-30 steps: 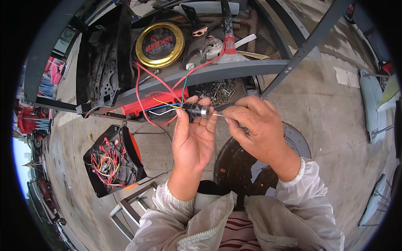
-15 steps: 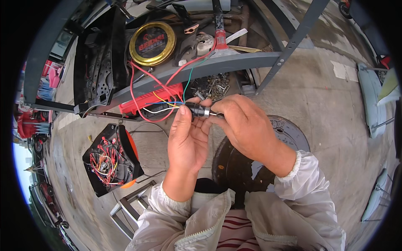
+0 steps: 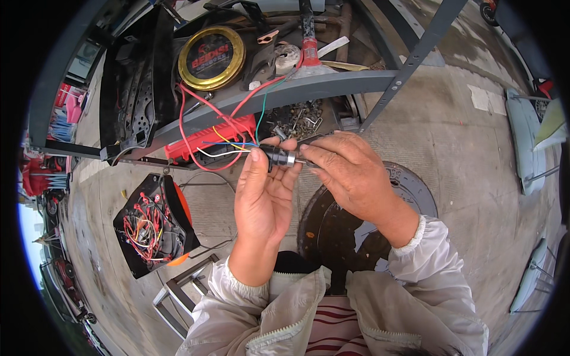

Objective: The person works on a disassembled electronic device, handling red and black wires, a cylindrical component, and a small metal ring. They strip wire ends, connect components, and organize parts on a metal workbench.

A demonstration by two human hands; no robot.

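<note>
Black cylinder [image 3: 276, 156], long axis crosswise, silver end [image 3: 291, 158] pointing right, wires [image 3: 228, 143] leaving leftward, left hand [image 3: 260, 199] gripping it, right hand [image 3: 354, 175] pinching metal blade [image 3: 301, 161] there

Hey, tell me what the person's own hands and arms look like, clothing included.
The left hand and right hand are bare, without gloves. Both forearms wear loose, wrinkled off-white sleeves of thin-looking fabric, ending in gathered cuffs at the wrists.
</note>
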